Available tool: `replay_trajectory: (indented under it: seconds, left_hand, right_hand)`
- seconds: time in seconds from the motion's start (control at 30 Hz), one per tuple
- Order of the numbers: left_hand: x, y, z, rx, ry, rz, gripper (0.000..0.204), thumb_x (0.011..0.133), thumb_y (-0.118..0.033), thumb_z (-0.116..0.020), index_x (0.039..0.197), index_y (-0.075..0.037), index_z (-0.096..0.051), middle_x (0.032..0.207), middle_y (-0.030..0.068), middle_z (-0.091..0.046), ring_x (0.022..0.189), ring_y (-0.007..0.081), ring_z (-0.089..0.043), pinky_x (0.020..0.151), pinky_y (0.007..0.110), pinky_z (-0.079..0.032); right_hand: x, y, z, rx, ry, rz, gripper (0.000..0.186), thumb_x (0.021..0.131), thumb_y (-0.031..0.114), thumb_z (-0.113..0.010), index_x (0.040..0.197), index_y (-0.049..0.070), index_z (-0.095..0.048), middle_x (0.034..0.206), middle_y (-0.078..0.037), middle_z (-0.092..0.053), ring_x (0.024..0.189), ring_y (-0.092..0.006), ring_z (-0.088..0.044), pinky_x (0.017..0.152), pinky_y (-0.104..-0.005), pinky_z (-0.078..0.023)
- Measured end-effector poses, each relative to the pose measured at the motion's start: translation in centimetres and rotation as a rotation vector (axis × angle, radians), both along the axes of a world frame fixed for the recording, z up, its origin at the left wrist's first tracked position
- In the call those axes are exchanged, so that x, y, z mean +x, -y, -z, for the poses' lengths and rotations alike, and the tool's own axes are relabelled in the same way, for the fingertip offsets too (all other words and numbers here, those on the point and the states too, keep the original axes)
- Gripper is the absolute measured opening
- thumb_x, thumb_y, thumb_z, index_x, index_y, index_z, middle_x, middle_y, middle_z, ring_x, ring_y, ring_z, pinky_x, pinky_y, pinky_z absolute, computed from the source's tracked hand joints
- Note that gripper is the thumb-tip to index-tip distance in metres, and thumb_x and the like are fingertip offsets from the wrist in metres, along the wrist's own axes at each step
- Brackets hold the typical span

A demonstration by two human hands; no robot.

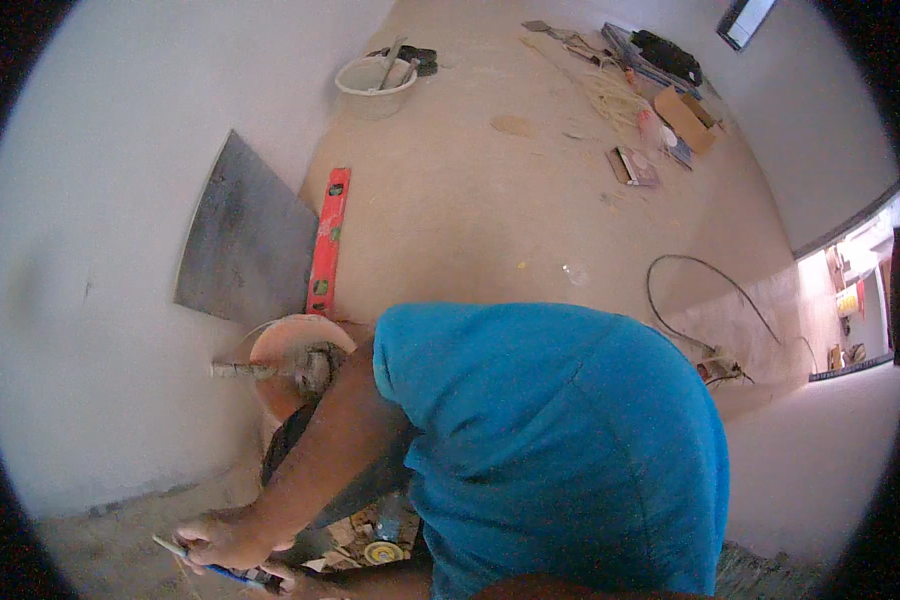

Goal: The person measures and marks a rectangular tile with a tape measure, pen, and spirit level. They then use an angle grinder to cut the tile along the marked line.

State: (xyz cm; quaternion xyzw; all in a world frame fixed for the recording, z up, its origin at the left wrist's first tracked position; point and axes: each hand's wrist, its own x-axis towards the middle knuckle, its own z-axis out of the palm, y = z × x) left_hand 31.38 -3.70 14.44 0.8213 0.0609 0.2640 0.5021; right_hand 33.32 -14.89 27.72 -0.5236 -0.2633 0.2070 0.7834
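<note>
Pale, slim and stick-like, the piece (167, 545) being worked sits at the lower left of the head view, low over the dusty beige floor (450, 220) near the foot of the white wall (100, 330), and I have it pinched in the curled fingers of the right hand (220, 538). A narrow bright-blue strip (232, 575) runs toward the left hand (284, 579); I can't tell whether both belong to one tool. The left hand, near the lower edge, has its fingers close to the strip, but whether they grip it I cannot tell. I judge the step to be close two-handed handling of this small item, and the next move to call for a firm right pinch with the left fingers steadying. For pose, the right arm (305, 465) slopes down and leftward out of a turquoise-blue short cloth sleeve (395, 350), passing beside a round pinkish-orange bucket (280, 340); the left forearm (370, 581) comes in nearly level along the lower edge, dim and partly hidden.
</note>
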Motion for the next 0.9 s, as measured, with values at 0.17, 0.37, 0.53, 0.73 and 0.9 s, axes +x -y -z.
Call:
replay_trajectory:
  seconds: [0.17, 0.37, 0.53, 0.73, 0.9]
  left_hand:
    - [0.6, 0.0, -0.5, 0.005, 0.001, 0.016, 0.050, 0.097, -0.015, -0.061, 0.143, 0.002, -0.053, 0.145, 0.0183, -0.054, 0.135, 0.0295, -0.050, 0.112, 0.042, -0.039]
    - [1.1, 0.7, -0.9, 0.018, -0.012, 0.039, 0.051, 0.096, -0.014, -0.061, 0.144, 0.002, -0.052, 0.147, 0.0178, -0.053, 0.136, 0.0292, -0.049, 0.114, 0.041, -0.037]
    - [1.1, 1.5, -1.4, 0.028, -0.023, 0.036, 0.052, 0.095, -0.013, -0.061, 0.145, 0.002, -0.052, 0.148, 0.0173, -0.053, 0.138, 0.0290, -0.048, 0.115, 0.041, -0.036]
    - [-0.2, -1.4, -2.5, 0.069, -0.036, -0.073, 0.054, 0.095, -0.012, -0.061, 0.146, 0.001, -0.051, 0.149, 0.0168, -0.052, 0.139, 0.0288, -0.047, 0.117, 0.040, -0.034]
    - [-6.1, -4.9, -5.4, 0.096, -0.048, -0.299, 0.055, 0.094, -0.012, -0.062, 0.146, 0.001, -0.051, 0.150, 0.0164, -0.051, 0.141, 0.0286, -0.046, 0.119, 0.040, -0.033]
  right_hand:
    - [2.9, 2.8, -2.6, 0.148, 0.204, 0.293, 0.025, 0.092, 0.032, -0.068, 0.107, 0.013, -0.058, 0.082, -0.006, -0.065, 0.081, -0.0243, -0.067, 0.073, -0.0425, -0.053]
    - [3.6, -0.3, 2.0, 0.087, 1.342, 0.149, 0.030, 0.100, 0.035, -0.058, 0.116, 0.009, -0.063, 0.100, -0.018, -0.050, 0.094, -0.0375, -0.055, 0.076, -0.0518, -0.048]
    - [4.4, -2.1, 5.0, -0.085, 1.536, 0.152, 0.061, 0.078, 0.048, -0.077, 0.127, 0.017, -0.060, 0.108, -0.014, -0.064, 0.106, -0.0316, -0.063, 0.086, -0.0491, -0.052]
    - [3.6, 1.6, 3.8, -0.233, 1.474, 0.120, 0.054, 0.072, 0.042, -0.078, 0.111, 0.011, -0.060, 0.102, -0.015, -0.062, 0.094, -0.0325, -0.064, 0.075, -0.0530, -0.052]
    - [8.4, 11.8, 8.3, -0.467, 1.135, 0.299, 0.040, 0.079, 0.033, -0.075, 0.111, 0.012, -0.064, 0.110, -0.015, -0.061, 0.102, -0.0319, -0.062, 0.081, -0.0523, -0.050]
